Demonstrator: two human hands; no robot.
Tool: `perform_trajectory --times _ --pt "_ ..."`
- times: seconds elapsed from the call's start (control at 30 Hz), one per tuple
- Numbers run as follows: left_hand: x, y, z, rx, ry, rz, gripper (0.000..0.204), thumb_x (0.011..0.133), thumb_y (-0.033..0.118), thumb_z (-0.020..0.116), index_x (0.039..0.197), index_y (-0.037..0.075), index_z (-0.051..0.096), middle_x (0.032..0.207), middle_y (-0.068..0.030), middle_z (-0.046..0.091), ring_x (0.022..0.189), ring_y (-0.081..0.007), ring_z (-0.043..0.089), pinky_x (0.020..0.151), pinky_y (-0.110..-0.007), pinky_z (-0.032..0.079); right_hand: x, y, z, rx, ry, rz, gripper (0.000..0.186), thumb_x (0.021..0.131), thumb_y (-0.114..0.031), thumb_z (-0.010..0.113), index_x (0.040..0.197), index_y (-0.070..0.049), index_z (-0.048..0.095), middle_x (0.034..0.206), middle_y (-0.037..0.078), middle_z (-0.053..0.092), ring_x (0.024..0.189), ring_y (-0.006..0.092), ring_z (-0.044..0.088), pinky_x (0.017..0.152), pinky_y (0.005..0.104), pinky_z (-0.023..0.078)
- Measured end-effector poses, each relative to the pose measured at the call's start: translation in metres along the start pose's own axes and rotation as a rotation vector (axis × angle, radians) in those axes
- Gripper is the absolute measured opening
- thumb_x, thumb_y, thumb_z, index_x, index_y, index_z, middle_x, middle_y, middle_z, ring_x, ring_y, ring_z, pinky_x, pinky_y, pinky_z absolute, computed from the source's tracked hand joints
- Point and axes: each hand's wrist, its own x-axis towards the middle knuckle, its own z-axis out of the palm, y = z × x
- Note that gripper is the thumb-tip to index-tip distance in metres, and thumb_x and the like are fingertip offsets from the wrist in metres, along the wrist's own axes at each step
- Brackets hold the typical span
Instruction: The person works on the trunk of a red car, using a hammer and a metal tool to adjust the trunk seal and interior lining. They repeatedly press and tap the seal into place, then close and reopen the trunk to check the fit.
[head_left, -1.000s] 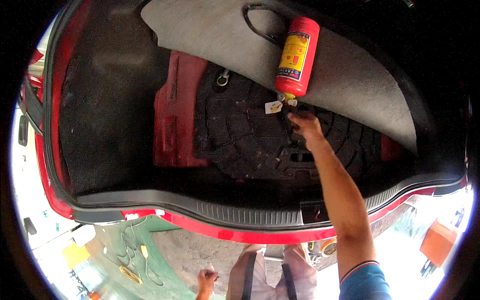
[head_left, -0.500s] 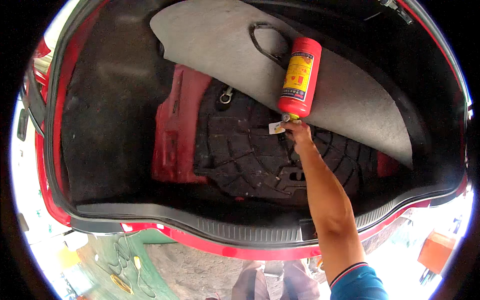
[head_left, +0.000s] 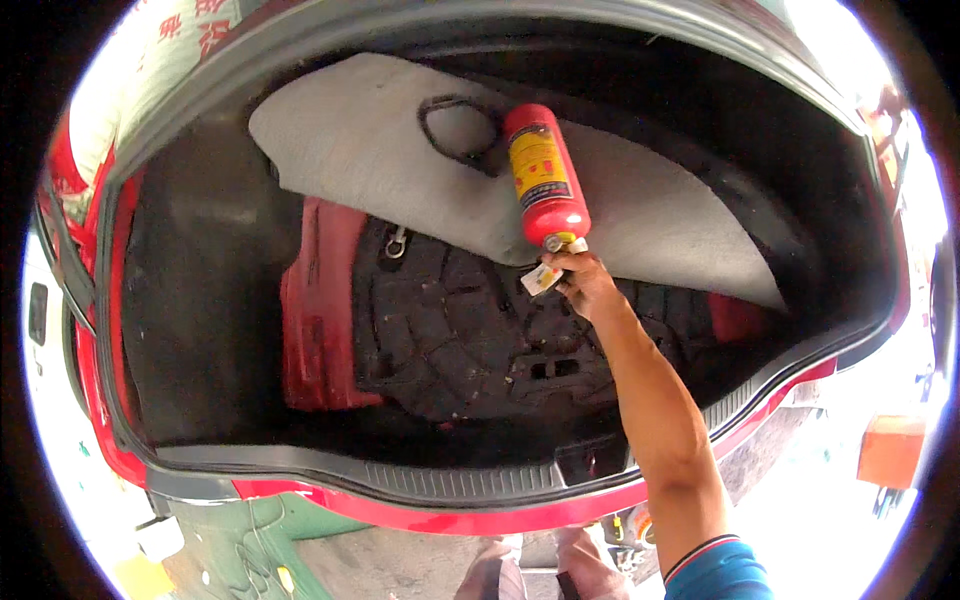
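My right hand (head_left: 592, 286) is closed around the neck and valve end of a red fire extinguisher (head_left: 557, 210) with a yellow and dark label. The cylinder points away from me, over a grey curved floor panel (head_left: 345, 130) that is raised toward the back of the car boot. A small white tag (head_left: 541, 280) hangs beside my fingers. Under my forearm lies a black moulded tray (head_left: 450, 340), with a metal ring hook (head_left: 397, 243) at its far left. My left hand does not show.
Bare red metal (head_left: 325, 310) borders the tray on its left. A dark loop (head_left: 424, 125) lies on the panel. The ribbed boot sill (head_left: 450, 480) runs along the near edge. Outside, an orange box (head_left: 890, 450) stands at the right, and a green mat (head_left: 230, 545) lies at lower left.
The view has shifted, so the boot sits lower and more to the left. The extinguisher's far end now tilts left instead of right. My right hand keeps its grip.
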Motion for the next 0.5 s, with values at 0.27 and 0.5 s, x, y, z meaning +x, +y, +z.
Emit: perform_trajectory --times 0.27,0.5 --pt "0.078 0.238 -0.032 -0.245 0.061 0.046 0.012 0.09 0.006 0.071 0.102 0.003 0.069 0.093 -0.0062 0.07 0.088 -0.0155 0.066 0.081 -0.031 0.054 -0.04 -0.043 -0.014 0.597 0.005 0.04 0.041 0.08 -0.012 0.068 0.119 -0.011 0.055 0.108 0.004 0.065 0.094 0.0222 0.068 0.079 0.0332 0.056" --pt "0.1 0.236 0.007 -0.489 -0.094 0.026 0.008 0.093 0.006 0.07 0.1 0.002 0.069 0.098 -0.0061 0.073 0.094 -0.0146 0.069 0.086 -0.029 0.054 -0.094 -0.04 -0.043 0.534 -0.031 0.008 0.037 0.078 -0.015 0.064 0.115 -0.012 0.058 0.097 0.006 0.069 0.087 0.0243 0.069 0.073 0.0349 0.056"
